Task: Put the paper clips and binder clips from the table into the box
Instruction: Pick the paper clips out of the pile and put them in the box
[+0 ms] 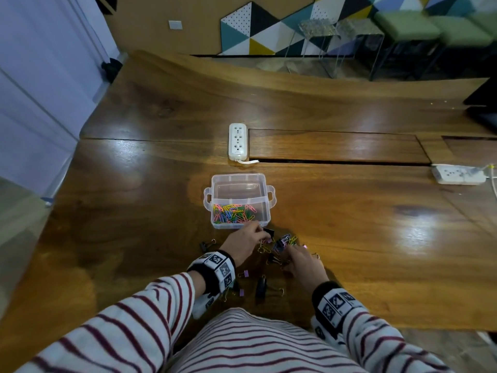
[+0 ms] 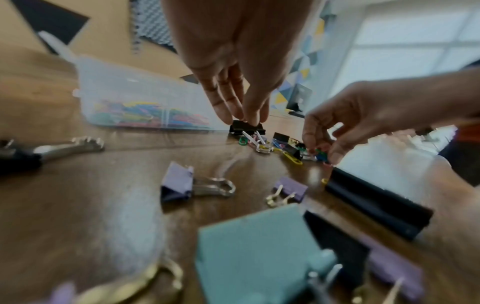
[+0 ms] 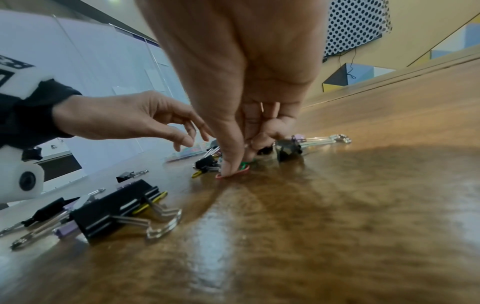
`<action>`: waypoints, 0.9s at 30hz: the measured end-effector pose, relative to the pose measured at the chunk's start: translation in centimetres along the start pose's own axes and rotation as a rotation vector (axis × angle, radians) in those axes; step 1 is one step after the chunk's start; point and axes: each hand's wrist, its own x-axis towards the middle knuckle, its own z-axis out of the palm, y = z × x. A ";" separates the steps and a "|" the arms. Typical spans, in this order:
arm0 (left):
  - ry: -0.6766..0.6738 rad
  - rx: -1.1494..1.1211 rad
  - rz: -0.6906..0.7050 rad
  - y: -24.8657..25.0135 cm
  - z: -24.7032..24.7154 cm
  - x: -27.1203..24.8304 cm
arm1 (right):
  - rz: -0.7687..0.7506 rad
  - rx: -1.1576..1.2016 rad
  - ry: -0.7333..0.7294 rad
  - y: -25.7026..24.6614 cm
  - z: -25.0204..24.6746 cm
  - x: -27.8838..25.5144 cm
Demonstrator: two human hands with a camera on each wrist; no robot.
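Observation:
A clear plastic box [image 1: 238, 179] stands on the wooden table, with coloured paper clips [image 1: 234, 213] heaped in its near compartment. Just in front of it, my left hand [image 1: 259, 230] pinches a small black binder clip [image 2: 246, 128] that still rests on the table. My right hand [image 1: 289, 249] pinches red and green paper clips [image 3: 242, 169] against the wood, at the edge of a mixed pile of clips [image 1: 282, 241]. Several binder clips lie nearer to me: a purple one [image 2: 179, 185], a large black one [image 3: 116, 207] and a teal one [image 2: 254, 253].
A white power strip [image 1: 237, 141] lies beyond the box, beside a long slot in the table. A second power strip [image 1: 457, 177] is at the far right. One black binder clip [image 1: 205, 245] sits apart, left of my left hand.

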 end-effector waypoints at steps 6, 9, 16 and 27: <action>-0.070 0.243 0.044 0.1 -0.1 -0.1 | 0.006 0.001 -0.079 0.4 -0.2 0.0; -0.087 0.241 0.004 -0.4 -0.1 -1.0 | -0.030 0.033 -0.074 0.4 -0.3 -0.2; -0.160 0.210 -0.160 -0.4 -1.2 -2.6 | -0.020 0.166 -0.061 0.7 -0.4 -0.5; -0.108 0.055 -0.196 2.2 0.9 1.1 | 0.062 0.627 0.003 2.0 -2.2 -0.1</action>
